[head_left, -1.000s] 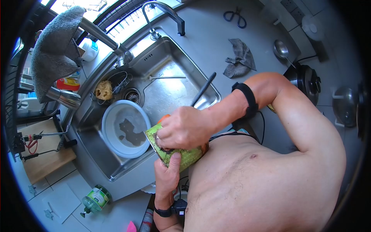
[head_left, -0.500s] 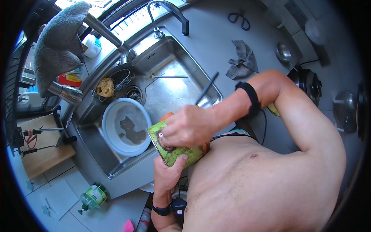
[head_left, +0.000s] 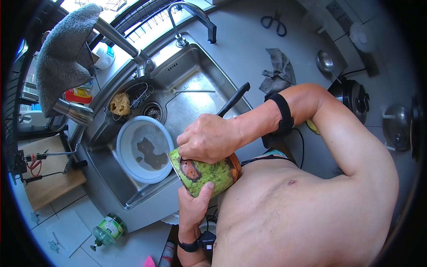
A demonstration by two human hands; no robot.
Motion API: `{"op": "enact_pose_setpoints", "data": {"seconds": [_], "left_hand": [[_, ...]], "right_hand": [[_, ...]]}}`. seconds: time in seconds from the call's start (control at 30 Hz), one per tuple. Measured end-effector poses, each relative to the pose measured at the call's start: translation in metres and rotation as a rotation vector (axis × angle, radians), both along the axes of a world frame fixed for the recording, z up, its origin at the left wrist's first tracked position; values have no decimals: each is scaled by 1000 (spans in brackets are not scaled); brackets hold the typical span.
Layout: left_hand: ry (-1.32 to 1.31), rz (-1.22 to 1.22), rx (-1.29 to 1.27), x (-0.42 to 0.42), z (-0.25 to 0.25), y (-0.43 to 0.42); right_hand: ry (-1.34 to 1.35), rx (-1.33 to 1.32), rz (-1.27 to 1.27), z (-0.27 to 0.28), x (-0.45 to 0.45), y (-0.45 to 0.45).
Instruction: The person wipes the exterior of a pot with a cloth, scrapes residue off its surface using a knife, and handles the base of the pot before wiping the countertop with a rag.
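A worn green pot [head_left: 209, 181] with orange-brown and dark stains is tilted against the person's bare torso. A reddish-brown patch with two small dark dots marks its side. My left hand [head_left: 194, 207] is closed around its lower side, thumb on the green surface. My right hand [head_left: 209, 139] presses its curled fingers on the upper side; whatever is in them is hidden. Just past that hand, a black handle [head_left: 234, 99] sticks out over the sink; where it joins is hidden. A pale blue basin [head_left: 121, 149] with murky water stands beside the pot.
The steel sink [head_left: 195, 71] holds a sponge [head_left: 120, 104] by the drain. A black tap [head_left: 209, 26], scissors [head_left: 274, 24], a grey cloth [head_left: 278, 71] and a ladle [head_left: 325, 61] lie beyond. A green soap bottle [head_left: 108, 229] and a wooden board [head_left: 53, 178] are leftward.
My right hand has moved up along the pot, uncovering the reddish-brown patch. The black handle shows more fully and sits slightly further left. My left hand keeps its grip.
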State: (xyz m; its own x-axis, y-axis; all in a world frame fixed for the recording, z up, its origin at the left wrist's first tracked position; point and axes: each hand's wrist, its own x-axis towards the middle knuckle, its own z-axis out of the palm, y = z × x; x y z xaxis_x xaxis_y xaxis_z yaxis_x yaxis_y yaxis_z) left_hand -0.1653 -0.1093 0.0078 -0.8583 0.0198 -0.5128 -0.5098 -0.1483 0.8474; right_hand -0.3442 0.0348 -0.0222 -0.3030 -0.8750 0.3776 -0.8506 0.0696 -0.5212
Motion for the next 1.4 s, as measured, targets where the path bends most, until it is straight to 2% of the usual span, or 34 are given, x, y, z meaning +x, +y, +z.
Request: {"op": "enact_pose_setpoints", "data": {"seconds": [0.07,0.2,0.3,0.4,0.5,0.6,0.73,0.8,0.87,0.97,1.17,1.27,1.4], "left_hand": [[22,-28,-45,1,2,0],[70,-31,-81,2,1,3],[103,-56,-113,3,0,3],[60,-51,-57,3,-2,1],[128,-35,-103,3,-4,2],[26,-34,-40,3,-2,-1],[49,-46,-76,-1,1,-2],[18,-38,-16,1,-2,-4],[40,-51,-69,-1,2,-1],[55,-16,-58,-1,0,0],[48,-22,-55,0,1,-2],[41,-22,-39,2,-3,-1],[72,-59,-119,3,-1,-2]], "right_hand": [[-139,63,-59,-1,-5,-1],[-171,198,-46,8,-5,1],[-55,123,-10,11,1,4],[-124,183,-36,6,-9,1],[-84,89,2,7,1,4],[-87,143,-36,-3,-9,0],[-70,40,38,3,-3,5],[-101,87,2,-3,-8,3],[-96,117,-32,-7,-11,2],[-93,58,37,5,-6,5],[-71,64,8,1,-4,8],[-124,165,-6,5,-10,6],[-37,53,24,1,-5,9]]}}
